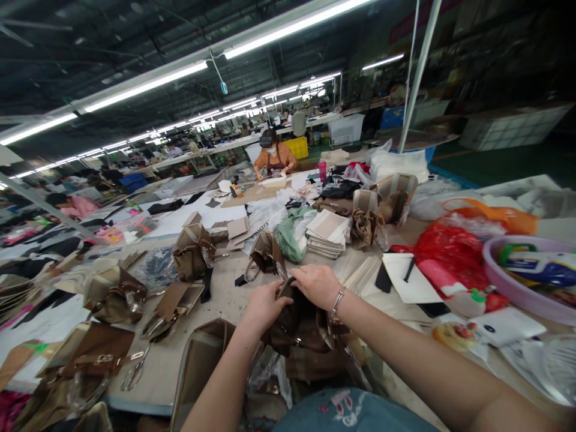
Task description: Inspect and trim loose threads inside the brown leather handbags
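A dark brown handbag with small metal fittings stands in front of my body at the near table edge. My left hand pinches the bag's upper rim, thumb inside and fingers outside. Close beside it, my right hand, with a bracelet at the wrist, is closed on the same rim farther right. The lower part of the bag merges with other brown bags and clear plastic beneath it. Just beyond my hands a smaller brown bag sits upright on the table.
More brown bags stand to the left, near scissors. A stack of beige panels lies ahead. On the right are a notepad with a pen, red plastic bags and a purple basin. A person works across the table.
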Available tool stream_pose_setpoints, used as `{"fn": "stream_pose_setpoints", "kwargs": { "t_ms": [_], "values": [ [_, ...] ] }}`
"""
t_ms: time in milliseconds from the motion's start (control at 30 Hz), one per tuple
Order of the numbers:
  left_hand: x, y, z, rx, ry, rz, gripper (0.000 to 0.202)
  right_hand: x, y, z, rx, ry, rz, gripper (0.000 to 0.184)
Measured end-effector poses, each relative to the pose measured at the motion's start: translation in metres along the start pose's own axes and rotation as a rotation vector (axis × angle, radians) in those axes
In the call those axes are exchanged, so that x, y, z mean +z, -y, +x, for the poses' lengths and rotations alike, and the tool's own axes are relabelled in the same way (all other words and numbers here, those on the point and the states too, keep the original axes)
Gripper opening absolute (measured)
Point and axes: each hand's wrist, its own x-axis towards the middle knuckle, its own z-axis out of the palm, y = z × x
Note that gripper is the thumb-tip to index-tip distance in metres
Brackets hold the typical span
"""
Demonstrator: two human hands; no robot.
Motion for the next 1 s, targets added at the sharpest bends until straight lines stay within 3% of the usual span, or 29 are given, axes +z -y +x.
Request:
{"fn": "stream_pose_setpoints", "kwargs": {
  "t_ms": [67, 233, 300, 400, 567, 1000],
  "values": [
    [0.004, 0.000, 0.001, 0.016, -0.014, -0.024, 0.040, 0.000, -0.005, -0.006, -0.031, -0.023, 0.027, 0.023],
    [0.008, 0.004, -0.001, -0.019, -0.068, -0.016, 0.045, 0.002, -0.016, -0.016, -0.214, -0.043, 0.064, 0.012],
    [0.008, 0.004, -0.003, 0.013, -0.059, -0.041, 0.036, 0.002, -0.018, -0.018, -0.281, -0.050, 0.077, 0.016],
    [0.008, 0.003, -0.004, 0.053, -0.044, -0.072, 0.023, 0.002, -0.018, -0.018, -0.283, -0.064, 0.063, 0.019],
    [0.008, 0.003, -0.004, 0.035, -0.083, -0.027, 0.024, 0.002, -0.018, -0.020, -0.306, -0.048, 0.031, 0.021],
    [0.011, -0.002, -0.005, 0.022, -0.071, 0.046, 0.024, -0.005, -0.006, -0.006, 0.119, 0.015, -0.001, 0.013]
  ]
}}
